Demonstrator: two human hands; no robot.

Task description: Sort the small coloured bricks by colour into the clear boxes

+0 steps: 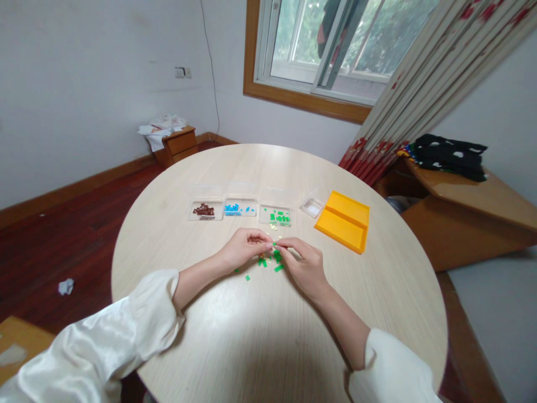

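Over the middle of the round table, my left hand (245, 249) and my right hand (304, 264) meet fingertip to fingertip. Both are closed in a pinch on a tiny green building brick (274, 244), mostly covered by the fingers. Below them lie several loose green bricks (279, 268), with a single one (247, 278) off to the left. A few pale yellow pieces (273, 227) are scattered just beyond the fingertips. Behind the hands stands an open clear box (262, 220) with more green bricks in it.
Further left are clear boxes holding blue bricks (232, 209) and brown bricks (204, 210). On the right, a small clear box (311, 207) stands beside an open yellow-orange case (342, 221). The round table (201, 336) has a curved edge; a wooden cabinet (474, 224) stands to its right.
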